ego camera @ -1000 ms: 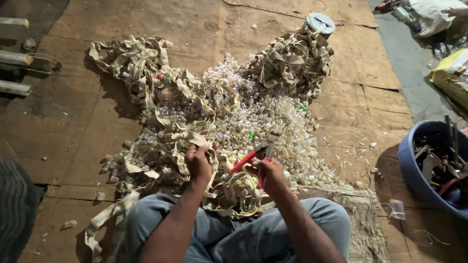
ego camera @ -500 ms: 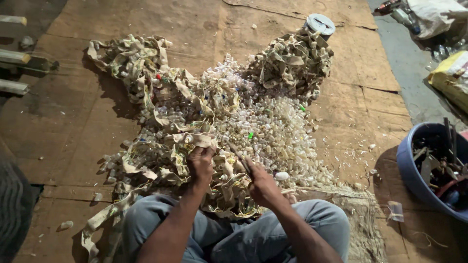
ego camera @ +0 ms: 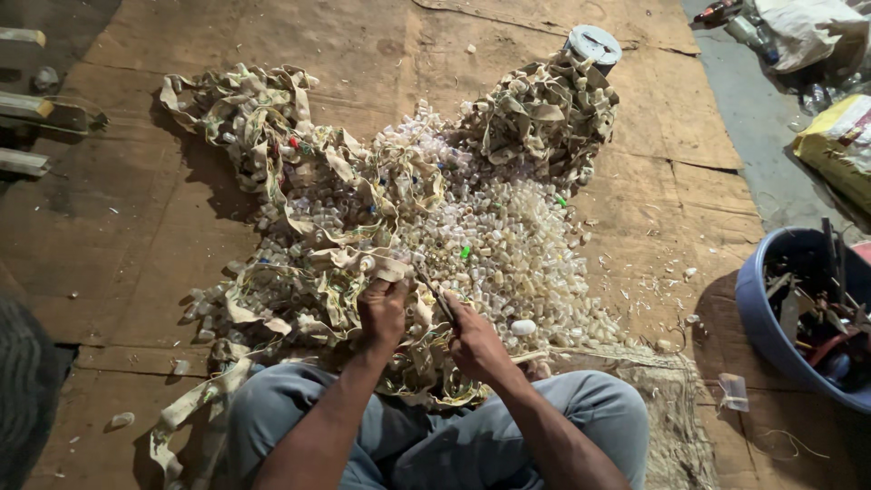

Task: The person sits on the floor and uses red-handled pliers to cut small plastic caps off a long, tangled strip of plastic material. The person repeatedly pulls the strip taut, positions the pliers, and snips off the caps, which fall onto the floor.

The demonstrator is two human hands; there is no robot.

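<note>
Pale cut rings (ego camera: pixel 494 245) heaped mid-cardboard (ego camera: pixel 136 227); strip tangles (ego camera: pixel 272 136) remain.
Left hand (ego camera: pixel 383 313) pinches strip (ego camera: pixel 376 263); right hand (ego camera: pixel 474 340) grips cutter (ego camera: pixel 435 295).

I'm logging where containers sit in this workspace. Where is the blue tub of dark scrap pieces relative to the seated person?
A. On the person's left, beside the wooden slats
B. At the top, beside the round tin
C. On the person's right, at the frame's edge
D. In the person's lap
C: the blue tub sits on the floor at the right edge, on the side of the right hand, well apart from the pile of small pale caps.
</note>
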